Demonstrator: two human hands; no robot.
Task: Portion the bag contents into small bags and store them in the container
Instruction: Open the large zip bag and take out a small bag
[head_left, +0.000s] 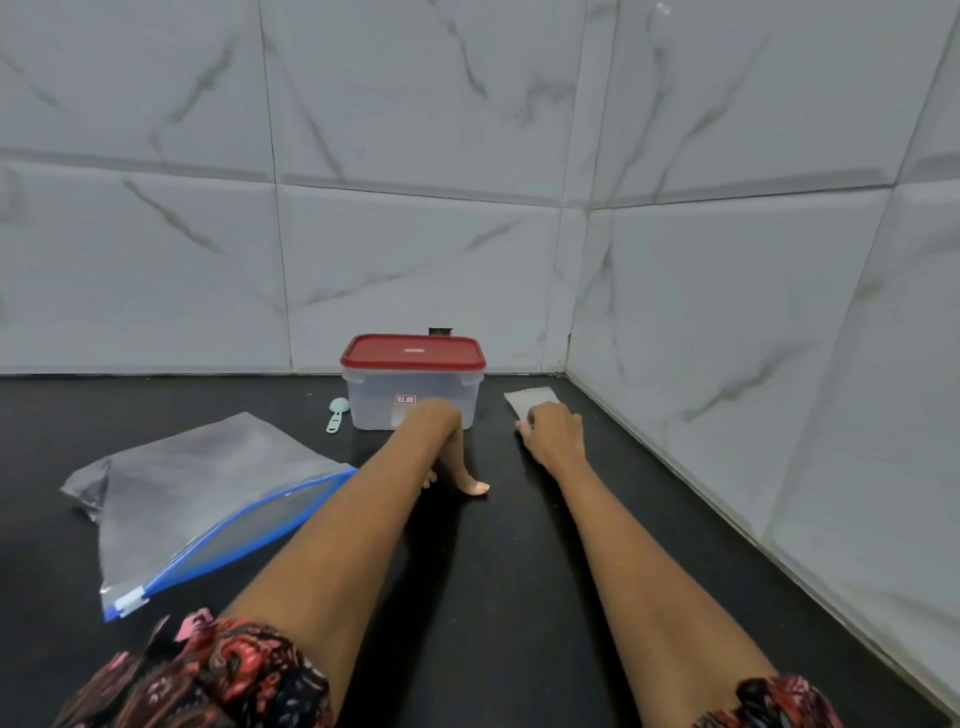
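Note:
A clear plastic container (410, 400) with a closed red lid (413, 352) stands at the back of the black counter (519, 571). A large zip bag with a blue slider edge (202, 488) lies flat at the left. Small clear bags (532, 401) lie in a stack to the right of the container. My right hand (553, 434) rests on the near end of that stack, fingers curled over its edge. My left hand (452, 452) hangs bent at the wrist in front of the container, fingertips touching the counter and holding nothing.
A pale green measuring scoop (335, 413) lies just left of the container. Marble-patterned walls close the counter at the back (415, 234) and along the right side (779, 338). Patterned sleeves show at the bottom edge.

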